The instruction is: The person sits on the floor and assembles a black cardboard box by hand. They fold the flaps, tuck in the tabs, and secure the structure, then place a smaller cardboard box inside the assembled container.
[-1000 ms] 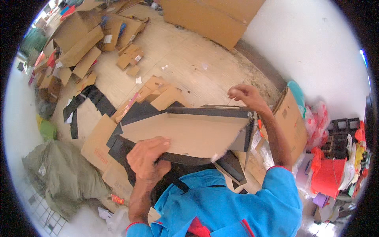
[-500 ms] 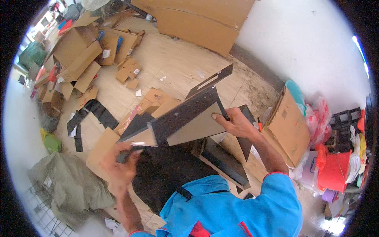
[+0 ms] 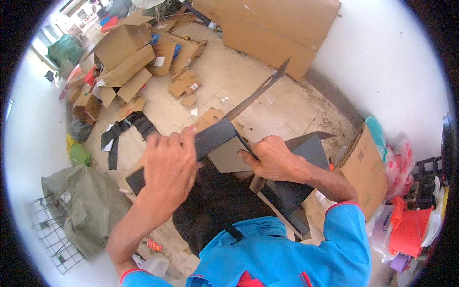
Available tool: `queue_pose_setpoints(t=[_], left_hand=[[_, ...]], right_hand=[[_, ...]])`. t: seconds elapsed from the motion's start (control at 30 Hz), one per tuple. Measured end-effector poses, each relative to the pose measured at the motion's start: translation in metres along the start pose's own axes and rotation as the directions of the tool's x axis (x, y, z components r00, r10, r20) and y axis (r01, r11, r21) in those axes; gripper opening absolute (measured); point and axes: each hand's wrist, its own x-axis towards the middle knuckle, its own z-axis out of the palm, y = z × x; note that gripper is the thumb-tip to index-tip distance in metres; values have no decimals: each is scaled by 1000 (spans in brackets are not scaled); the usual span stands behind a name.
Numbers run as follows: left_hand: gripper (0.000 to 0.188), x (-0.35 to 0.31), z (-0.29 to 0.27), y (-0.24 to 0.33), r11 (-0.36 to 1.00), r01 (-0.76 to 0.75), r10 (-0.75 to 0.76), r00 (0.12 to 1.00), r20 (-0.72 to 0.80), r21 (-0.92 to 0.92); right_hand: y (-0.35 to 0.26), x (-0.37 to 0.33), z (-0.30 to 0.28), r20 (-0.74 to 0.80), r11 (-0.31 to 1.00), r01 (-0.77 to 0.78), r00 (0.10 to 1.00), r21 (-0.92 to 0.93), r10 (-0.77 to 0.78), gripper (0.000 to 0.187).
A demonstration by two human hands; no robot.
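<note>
A black cardboard box point(image 3: 217, 139) with a grey-beige inner face is held up in front of me, its walls partly unfolded and a long flap reaching up and away. My left hand point(image 3: 169, 160) closes over its left end, knuckles up; the fingertips are hidden behind it. At the other end, my right hand point(image 3: 277, 159) pinches a wall, thumb on the beige side. Below my right forearm lies more black cardboard point(image 3: 291, 196), folded with upright sides; I cannot tell whether it joins the held piece.
Opened brown boxes point(image 3: 126, 55) pile up at the far left. A large brown sheet point(image 3: 277, 33) leans on the white wall. On the right stand a flattened carton point(image 3: 363, 165) and a red bucket point(image 3: 411, 229). A grey-green sack point(image 3: 86, 205) and wire rack point(image 3: 55, 234) sit left.
My left hand has risen from the box's lower left corner to grip its left end from above. The box has turned and its beige face shows less. The view has shifted left.
</note>
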Motion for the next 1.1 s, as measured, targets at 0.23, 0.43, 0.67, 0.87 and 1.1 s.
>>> queue_pose_setpoints(t=[0.23, 0.43, 0.67, 0.87, 1.1], left_hand=[[42, -15, 28, -10, 966, 41, -13, 994, 112, -254], [40, -32, 50, -16, 920, -65, 113, 988, 103, -387], [39, -39, 40, -57, 884, -47, 110, 988, 110, -464], [36, -33, 31, -83, 883, 109, -52, 989, 137, -456], [41, -29, 38, -103, 878, 61, -73, 997, -7, -476]], right_hand=[[11, 4, 14, 199, 995, 95, 976, -18, -90, 39], [28, -5, -4, 325, 968, 239, 911, 81, -253, 39], [64, -20, -36, 386, 990, 72, 915, 118, -113, 37], [95, -37, -49, 299, 985, -122, 951, 121, 81, 38], [121, -39, -62, 257, 953, -222, 952, 204, 167, 41]])
